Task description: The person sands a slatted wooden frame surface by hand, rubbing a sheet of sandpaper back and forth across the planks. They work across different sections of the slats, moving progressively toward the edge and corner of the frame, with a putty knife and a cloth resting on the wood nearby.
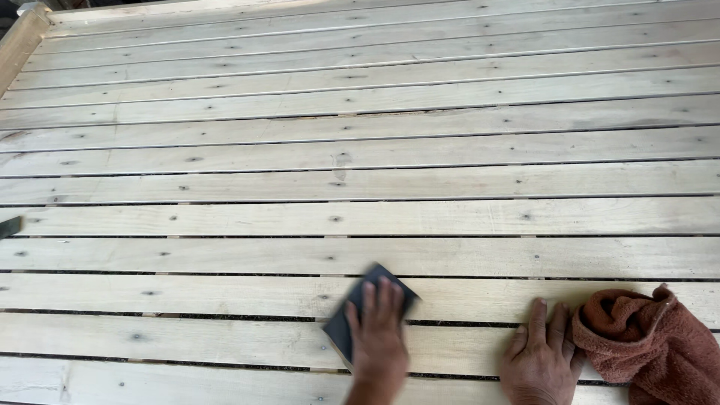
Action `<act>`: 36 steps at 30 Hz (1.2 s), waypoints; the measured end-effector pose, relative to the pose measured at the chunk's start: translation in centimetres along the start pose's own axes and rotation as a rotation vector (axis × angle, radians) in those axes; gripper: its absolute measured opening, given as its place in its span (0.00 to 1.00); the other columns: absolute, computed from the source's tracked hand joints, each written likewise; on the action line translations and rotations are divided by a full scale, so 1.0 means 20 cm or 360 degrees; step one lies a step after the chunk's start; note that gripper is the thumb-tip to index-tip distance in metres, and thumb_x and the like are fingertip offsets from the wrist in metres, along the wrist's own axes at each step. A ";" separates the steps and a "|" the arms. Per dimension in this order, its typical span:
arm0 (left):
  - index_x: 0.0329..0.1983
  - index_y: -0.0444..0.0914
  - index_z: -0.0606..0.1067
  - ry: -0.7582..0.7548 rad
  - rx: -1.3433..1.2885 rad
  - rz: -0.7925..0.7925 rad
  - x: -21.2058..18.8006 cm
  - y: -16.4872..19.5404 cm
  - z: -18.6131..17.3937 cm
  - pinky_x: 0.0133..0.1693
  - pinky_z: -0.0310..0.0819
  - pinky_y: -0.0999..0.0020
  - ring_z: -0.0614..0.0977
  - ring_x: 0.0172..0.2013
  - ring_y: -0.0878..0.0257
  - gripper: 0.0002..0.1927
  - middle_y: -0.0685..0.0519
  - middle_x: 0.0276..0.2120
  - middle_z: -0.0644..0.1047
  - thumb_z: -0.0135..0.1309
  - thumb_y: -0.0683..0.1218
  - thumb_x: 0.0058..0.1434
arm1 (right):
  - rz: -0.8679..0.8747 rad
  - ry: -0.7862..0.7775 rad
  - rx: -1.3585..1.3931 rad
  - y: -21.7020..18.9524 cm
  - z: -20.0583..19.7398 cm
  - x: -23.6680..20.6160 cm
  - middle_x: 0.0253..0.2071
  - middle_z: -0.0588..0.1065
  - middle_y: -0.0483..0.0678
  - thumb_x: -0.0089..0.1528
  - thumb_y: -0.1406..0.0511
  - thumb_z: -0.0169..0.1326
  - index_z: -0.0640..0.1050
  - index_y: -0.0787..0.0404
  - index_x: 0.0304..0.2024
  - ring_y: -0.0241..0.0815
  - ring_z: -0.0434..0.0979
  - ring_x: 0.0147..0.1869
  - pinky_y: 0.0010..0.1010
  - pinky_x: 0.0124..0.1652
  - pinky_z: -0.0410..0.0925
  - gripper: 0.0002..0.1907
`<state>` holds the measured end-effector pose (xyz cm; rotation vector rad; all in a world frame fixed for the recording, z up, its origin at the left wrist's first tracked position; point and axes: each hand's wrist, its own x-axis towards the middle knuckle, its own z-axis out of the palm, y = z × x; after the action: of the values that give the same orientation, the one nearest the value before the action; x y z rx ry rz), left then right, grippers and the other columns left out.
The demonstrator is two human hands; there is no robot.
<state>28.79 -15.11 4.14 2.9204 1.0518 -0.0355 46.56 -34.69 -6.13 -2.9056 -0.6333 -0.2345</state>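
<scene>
1. Head view, looking straight down on a big slatted surface of pale wooden planks [360, 150] – boards run left to right across the whole frame, with thin dark gaps between them and little knots and nail spots here and there.
2. Left hand [377, 337] is at the bottom centre of the frame, fingers [386, 294] spread flat and pressing down on a dark sanding sheet [347, 319]. It isn't gripping so much as pinning the sheet flat against a plank. The hand looks a bit blurred.
3. The sanding sheet sits tilted like a diamond, one corner poking out above the fingertips, lying across a gap between two of the lower boards.
4. Right hand [541, 356] is at the bottom right, palm down on the wood, fingers loosely spread and holding nothing.
5. Just beside that hand, touching its right edge, there's a crumpled rust-brown cloth [652, 341] in the bottom right corner.
6. Far left edge, about mid-height – a small dark object [9, 226] pokes into frame; can't tell what it is.
7. Upper left corner shows a raised wooden edge rail [22, 37].
</scene>
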 end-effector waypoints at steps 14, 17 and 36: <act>0.77 0.42 0.50 -0.0317 -0.0659 -0.0008 -0.01 0.61 0.05 0.70 0.25 0.40 0.39 0.76 0.52 0.32 0.51 0.77 0.44 0.38 0.50 0.70 | -0.0013 -0.0190 0.0063 0.04 -0.20 0.00 0.78 0.49 0.58 0.68 0.51 0.31 0.53 0.52 0.77 0.58 0.45 0.80 0.53 0.72 0.40 0.35; 0.79 0.47 0.47 -0.0673 -0.0594 0.0089 -0.24 0.75 0.05 0.71 0.22 0.40 0.37 0.77 0.55 0.36 0.56 0.79 0.41 0.39 0.46 0.68 | -0.0133 -0.0138 0.0211 0.12 -0.28 -0.01 0.77 0.52 0.58 0.68 0.53 0.34 0.55 0.53 0.75 0.58 0.46 0.81 0.51 0.72 0.42 0.33; 0.77 0.46 0.50 -0.0536 -0.0622 0.0158 -0.21 1.67 -0.11 0.71 0.25 0.41 0.38 0.76 0.54 0.31 0.53 0.78 0.44 0.37 0.49 0.72 | -0.0159 -0.0129 0.0586 1.48 -0.49 -0.23 0.51 0.80 0.45 0.56 0.64 0.58 0.86 0.49 0.40 0.44 0.77 0.62 0.43 0.67 0.64 0.10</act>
<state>46.85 -43.37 7.30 2.4949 0.7598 -0.2749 53.79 -64.90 -0.91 -2.5434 -0.7471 -0.0081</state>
